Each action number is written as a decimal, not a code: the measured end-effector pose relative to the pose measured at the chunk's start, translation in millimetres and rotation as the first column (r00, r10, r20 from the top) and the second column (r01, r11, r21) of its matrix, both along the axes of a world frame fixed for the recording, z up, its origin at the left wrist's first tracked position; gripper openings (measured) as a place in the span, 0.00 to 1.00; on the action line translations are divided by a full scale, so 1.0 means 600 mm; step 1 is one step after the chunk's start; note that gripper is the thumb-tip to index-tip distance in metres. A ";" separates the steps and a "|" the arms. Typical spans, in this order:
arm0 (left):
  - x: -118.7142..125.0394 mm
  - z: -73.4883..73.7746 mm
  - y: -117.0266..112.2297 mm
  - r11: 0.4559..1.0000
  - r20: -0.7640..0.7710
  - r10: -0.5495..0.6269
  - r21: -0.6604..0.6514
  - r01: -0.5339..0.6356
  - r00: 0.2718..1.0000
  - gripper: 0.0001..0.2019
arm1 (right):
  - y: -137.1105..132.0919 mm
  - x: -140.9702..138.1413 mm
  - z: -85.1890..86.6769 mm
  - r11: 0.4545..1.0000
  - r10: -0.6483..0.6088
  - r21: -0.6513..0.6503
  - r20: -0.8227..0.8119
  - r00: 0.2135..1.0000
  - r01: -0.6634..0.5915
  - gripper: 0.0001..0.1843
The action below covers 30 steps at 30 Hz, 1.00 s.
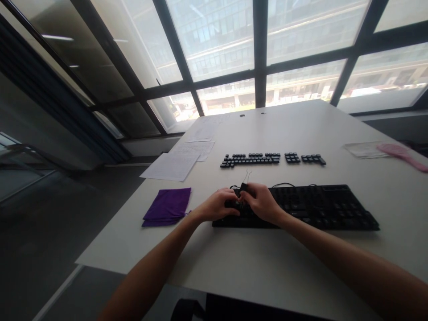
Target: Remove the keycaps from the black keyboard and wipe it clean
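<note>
A black keyboard (321, 207) lies on the white table (274, 263) in front of me. Both hands rest on its left end. My left hand (217, 205) is curled over the keys, fingers closed. My right hand (262, 203) pinches a small wire keycap puller (245, 183) whose thin loop sticks up above the keyboard. What lies under the fingers is hidden. Beyond the keyboard, several removed black keycaps (264, 159) sit in rows.
A folded purple cloth pouch (168, 206) lies left of the keyboard. Paper sheets (177, 162) lie at the far left of the table. A pink brush (403, 154) and a clear packet (363, 149) sit at the right edge. Large windows stand behind.
</note>
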<state>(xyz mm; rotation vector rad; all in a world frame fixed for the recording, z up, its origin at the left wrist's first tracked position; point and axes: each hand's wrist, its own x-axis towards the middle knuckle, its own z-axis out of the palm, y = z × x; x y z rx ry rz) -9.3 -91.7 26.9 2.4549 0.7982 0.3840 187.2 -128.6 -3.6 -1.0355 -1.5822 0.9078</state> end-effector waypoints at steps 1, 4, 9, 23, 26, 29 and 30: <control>0.000 0.000 -0.001 1.000 0.019 0.011 -0.018 -0.010 1.000 0.09 | 0.000 0.000 -0.001 1.000 -0.009 0.001 -0.017 1.000 0.009 0.09; 0.002 0.001 -0.004 0.996 0.093 0.078 -0.043 -0.074 0.993 0.09 | -0.002 -0.001 -0.003 0.998 -0.058 0.012 -0.044 0.997 0.059 0.09; 0.012 -0.003 -0.009 0.982 0.240 0.191 -0.047 -0.185 0.952 0.10 | -0.007 -0.001 -0.001 0.986 -0.136 0.094 -0.015 0.991 0.137 0.09; 0.019 -0.024 -0.007 0.946 0.379 0.300 0.001 -0.325 0.875 0.10 | 0.002 -0.005 -0.008 0.981 -0.191 0.033 -0.023 0.981 0.191 0.08; 0.018 -0.022 -0.009 0.935 0.373 0.231 0.171 -0.311 0.899 0.08 | 0.007 -0.004 -0.010 0.991 -0.136 -0.012 -0.098 0.986 0.135 0.08; 0.018 -0.025 -0.009 0.924 0.350 0.141 0.289 -0.249 0.926 0.08 | 0.009 -0.003 -0.011 0.991 -0.130 0.007 -0.103 0.986 0.132 0.08; 0.018 -0.026 -0.010 0.922 0.329 0.119 0.314 -0.228 0.937 0.09 | 0.009 -0.002 -0.011 0.990 -0.138 0.020 -0.092 0.986 0.140 0.08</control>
